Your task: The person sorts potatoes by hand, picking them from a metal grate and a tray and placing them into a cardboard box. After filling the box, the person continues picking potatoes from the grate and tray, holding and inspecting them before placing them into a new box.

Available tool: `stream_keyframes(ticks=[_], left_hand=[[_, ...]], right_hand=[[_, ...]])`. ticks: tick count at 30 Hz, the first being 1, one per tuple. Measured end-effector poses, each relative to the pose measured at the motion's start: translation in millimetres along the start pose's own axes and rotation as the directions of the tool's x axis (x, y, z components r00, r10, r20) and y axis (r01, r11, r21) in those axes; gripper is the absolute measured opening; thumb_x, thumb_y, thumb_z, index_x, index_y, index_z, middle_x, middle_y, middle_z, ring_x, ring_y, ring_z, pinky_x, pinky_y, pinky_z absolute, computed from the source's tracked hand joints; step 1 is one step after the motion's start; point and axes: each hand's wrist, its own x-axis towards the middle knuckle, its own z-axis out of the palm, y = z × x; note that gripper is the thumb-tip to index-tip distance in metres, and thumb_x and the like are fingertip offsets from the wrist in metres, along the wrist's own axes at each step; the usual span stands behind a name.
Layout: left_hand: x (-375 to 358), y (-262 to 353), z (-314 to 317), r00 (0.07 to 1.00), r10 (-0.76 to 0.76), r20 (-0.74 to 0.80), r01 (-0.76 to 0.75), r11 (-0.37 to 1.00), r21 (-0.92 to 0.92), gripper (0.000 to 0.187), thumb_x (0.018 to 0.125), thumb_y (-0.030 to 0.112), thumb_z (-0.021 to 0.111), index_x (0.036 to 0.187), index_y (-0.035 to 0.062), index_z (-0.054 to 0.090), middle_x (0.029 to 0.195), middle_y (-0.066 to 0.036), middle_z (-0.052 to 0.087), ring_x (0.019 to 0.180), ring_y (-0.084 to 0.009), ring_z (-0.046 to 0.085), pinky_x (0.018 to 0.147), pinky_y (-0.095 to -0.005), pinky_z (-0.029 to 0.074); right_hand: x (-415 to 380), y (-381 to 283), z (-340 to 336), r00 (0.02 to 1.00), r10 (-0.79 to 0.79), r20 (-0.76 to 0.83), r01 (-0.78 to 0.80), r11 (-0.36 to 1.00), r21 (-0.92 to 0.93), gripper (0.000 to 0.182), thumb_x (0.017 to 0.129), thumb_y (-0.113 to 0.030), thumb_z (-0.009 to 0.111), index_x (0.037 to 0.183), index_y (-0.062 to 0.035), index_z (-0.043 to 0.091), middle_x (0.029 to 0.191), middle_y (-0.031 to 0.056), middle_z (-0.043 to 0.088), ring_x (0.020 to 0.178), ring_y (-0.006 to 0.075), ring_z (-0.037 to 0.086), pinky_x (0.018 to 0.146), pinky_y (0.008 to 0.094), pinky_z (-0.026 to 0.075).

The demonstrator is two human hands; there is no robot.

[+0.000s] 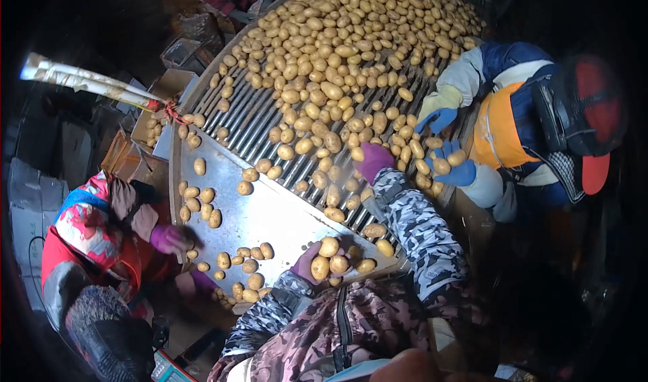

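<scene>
My left hand [307, 263], in a purple glove, is closed around potatoes [320, 268] held in front of my jacket, at the near edge of the sorting table. My right hand [375, 162], also purple-gloved, reaches out over the metal rollers [243, 136]. Its fingers are curled at a single potato [357, 154], with loose potatoes on every side; the fingertips are partly hidden. Between my two arms, more potatoes [334, 214] lie on the rollers.
A big heap of potatoes [337, 37] covers the far rollers. A smooth metal sheet [263, 213] lies at left with scattered potatoes. Co-workers flank me: blue gloves [459, 169] at right, a purple glove [169, 239] at left. Cardboard boxes [174, 85] and a taped pole [88, 78] stand beyond.
</scene>
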Motion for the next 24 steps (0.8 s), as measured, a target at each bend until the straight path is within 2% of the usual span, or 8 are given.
stream_keyframes(ticks=[2,5,8,16,18,20,22,24], left_hand=[[-7,0,17,0.948,0.29,-0.13,-0.164,0.797,0.581,0.052,0.109,0.045,0.039,0.128,0.003,0.063,0.116,-0.013,0.071,0.103,-0.0281,0.071,0.09,-0.0411,0.059],[-8,2,0,0.971,0.133,-0.201,-0.067,0.95,0.306,0.049,0.108,0.043,0.043,0.133,0.0049,0.062,0.117,-0.01,0.072,0.102,-0.0262,0.072,0.087,-0.0392,0.059],[-3,0,-14,0.987,0.083,-0.14,-0.078,0.996,0.035,0.05,0.105,0.036,0.053,0.136,-0.0025,0.059,0.127,-0.018,0.069,0.111,-0.0301,0.07,0.096,-0.0442,0.058],[7,-4,-37,0.999,-0.025,-0.039,0.028,0.997,0.074,0.06,0.101,0.042,0.059,0.144,0.0016,0.051,0.136,-0.02,0.063,0.119,-0.0377,0.065,0.1,-0.055,0.055],[10,-6,-44,0.999,-0.042,0.021,0.041,0.998,0.038,0.061,0.1,0.043,0.06,0.145,0.0016,0.051,0.137,-0.02,0.063,0.119,-0.0394,0.065,0.1,-0.056,0.054],[9,-8,-43,0.996,-0.05,0.076,0.05,0.999,-0.002,0.063,0.1,0.044,0.06,0.145,0.0016,0.05,0.137,-0.021,0.062,0.12,-0.0411,0.065,0.1,-0.0569,0.054],[3,-8,-18,0.999,0.01,0.044,-0.007,0.998,-0.068,0.062,0.099,0.045,0.059,0.142,0.0011,0.053,0.132,-0.022,0.065,0.116,-0.0423,0.066,0.098,-0.0578,0.054],[1,-13,6,0.998,0.061,-0.031,-0.062,0.997,-0.052,0.061,0.099,0.046,0.059,0.14,0.0016,0.055,0.132,-0.022,0.065,0.115,-0.0416,0.066,0.097,-0.0562,0.055]], right_hand=[[-2,13,-5,0.999,-0.018,0.047,0.0,0.932,0.363,0.058,0.082,-0.035,0.081,0.129,-0.0057,0.064,0.113,0.0168,0.071,0.104,0.0336,0.07,0.088,0.044,0.056],[-32,13,-4,0.996,-0.078,-0.049,0.071,0.319,0.945,0.049,0.091,-0.006,0.072,0.138,-0.0015,0.058,0.117,0.008,0.068,0.103,0.0187,0.069,0.085,0.0319,0.058],[-97,-10,-44,0.998,0.0,0.063,-0.063,-0.078,0.995,0.059,0.094,-0.001,0.066,0.15,-0.0035,0.048,0.124,0.0098,0.066,0.105,0.0208,0.069,0.091,0.0344,0.059],[-172,8,-28,0.985,-0.134,0.109,-0.159,-0.45,0.879,0.068,0.093,0.001,0.057,0.157,-0.0066,0.036,0.147,0.0156,0.055,0.125,0.0299,0.063,0.107,0.0483,0.052],[-187,9,-13,0.99,-0.126,0.065,-0.116,-0.454,0.884,0.062,0.093,0.0,0.055,0.154,-0.0052,0.041,0.147,0.0162,0.055,0.129,0.0318,0.062,0.11,0.049,0.051],[-201,8,6,0.996,0.01,0.094,-0.094,-0.009,0.996,0.058,0.093,0.0,0.056,0.151,-0.0045,0.046,0.146,0.0163,0.056,0.129,0.0322,0.061,0.111,0.048,0.051],[-216,-4,16,0.993,0.017,0.114,-0.11,-0.158,0.981,0.049,0.094,0.0,0.057,0.142,-0.0033,0.055,0.145,0.016,0.058,0.133,0.032,0.059,0.111,0.044,0.051],[-235,-21,24,0.988,0.008,-0.156,0.153,0.158,0.975,0.04,0.094,-0.001,0.06,0.133,-0.0019,0.062,0.145,0.0165,0.059,0.136,0.03,0.057,0.113,0.0389,0.048]])
